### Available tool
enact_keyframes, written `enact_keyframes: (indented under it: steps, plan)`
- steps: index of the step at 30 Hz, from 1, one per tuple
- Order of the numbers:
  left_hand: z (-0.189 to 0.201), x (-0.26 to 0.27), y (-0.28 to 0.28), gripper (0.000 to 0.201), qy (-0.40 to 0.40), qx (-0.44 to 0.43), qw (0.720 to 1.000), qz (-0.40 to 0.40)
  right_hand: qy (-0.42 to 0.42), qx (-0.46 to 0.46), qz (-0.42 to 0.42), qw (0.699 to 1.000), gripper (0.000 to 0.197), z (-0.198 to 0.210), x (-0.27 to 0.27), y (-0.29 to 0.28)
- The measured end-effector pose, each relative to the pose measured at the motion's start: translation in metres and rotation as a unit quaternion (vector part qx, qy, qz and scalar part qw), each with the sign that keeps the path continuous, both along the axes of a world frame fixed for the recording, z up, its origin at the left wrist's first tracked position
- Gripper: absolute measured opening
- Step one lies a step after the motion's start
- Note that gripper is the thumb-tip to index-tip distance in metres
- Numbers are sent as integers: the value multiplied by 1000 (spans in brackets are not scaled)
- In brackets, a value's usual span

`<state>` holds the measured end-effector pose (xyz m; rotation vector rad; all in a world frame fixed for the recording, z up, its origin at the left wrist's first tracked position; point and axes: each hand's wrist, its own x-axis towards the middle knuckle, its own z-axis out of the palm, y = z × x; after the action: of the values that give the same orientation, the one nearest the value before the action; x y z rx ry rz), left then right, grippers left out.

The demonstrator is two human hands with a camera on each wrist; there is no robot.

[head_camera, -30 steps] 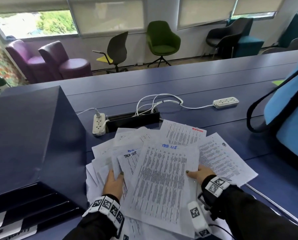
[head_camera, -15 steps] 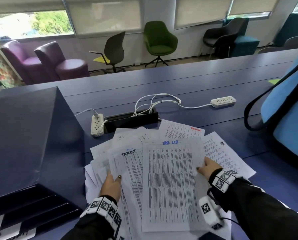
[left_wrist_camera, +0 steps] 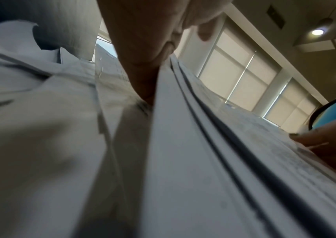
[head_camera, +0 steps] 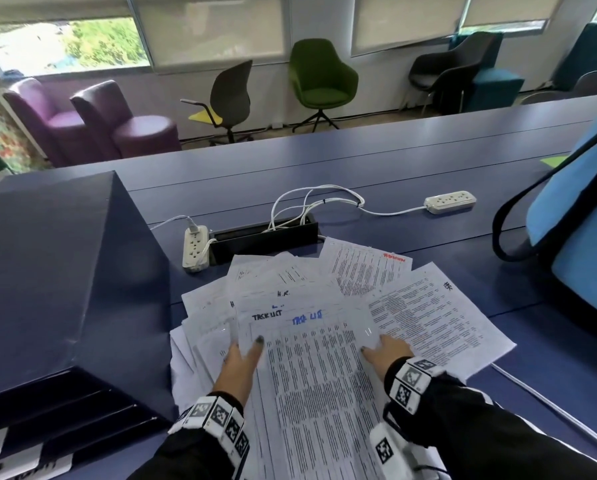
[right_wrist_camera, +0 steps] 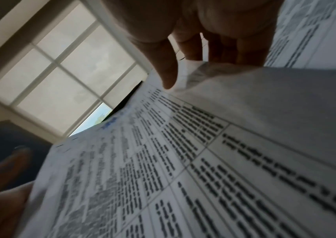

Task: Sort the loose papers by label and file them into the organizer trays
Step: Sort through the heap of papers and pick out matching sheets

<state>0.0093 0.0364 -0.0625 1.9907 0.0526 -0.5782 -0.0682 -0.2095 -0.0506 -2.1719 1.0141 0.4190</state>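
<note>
Sorting had barely begun: both the left hand [head_camera: 239, 363] and right hand [head_camera: 387, 353] pinched the top blue-labelled sheet [head_camera: 311, 375] over the fanned papers [head_camera: 428, 317] on the worktop [head_camera: 411, 174], organizer trays [head_camera: 82, 403] apparently unfilled.

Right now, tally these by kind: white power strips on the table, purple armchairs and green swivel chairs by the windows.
White plastic power strips: 2
Purple upholstered armchairs: 2
Green swivel chair: 1
Total: 5
</note>
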Motion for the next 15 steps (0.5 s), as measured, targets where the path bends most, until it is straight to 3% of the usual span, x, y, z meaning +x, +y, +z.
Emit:
enact_keyframes:
  steps: [2, 5, 8, 11, 15]
  plan:
    - [-5, -1, 4, 93, 1, 12, 1000, -8, 25, -3, 47, 999, 55, -2, 3, 4]
    - [-12, 3, 7, 65, -32, 62, 998, 4, 27, -12, 84, 996, 51, 0, 5, 2]
    - [-6, 12, 11, 52, -58, 95, 993, 28, -1, 0, 14, 1000, 42, 4, 4, -16]
    - [-2, 19, 22, 54, -57, 119, 991, 38, -3, -6, -61, 998, 42, 4, -3, -39]
    - [-4, 23, 29, 53, -42, 126, 991, 31, -10, 49, -79, 996, 42, -4, -12, -48]
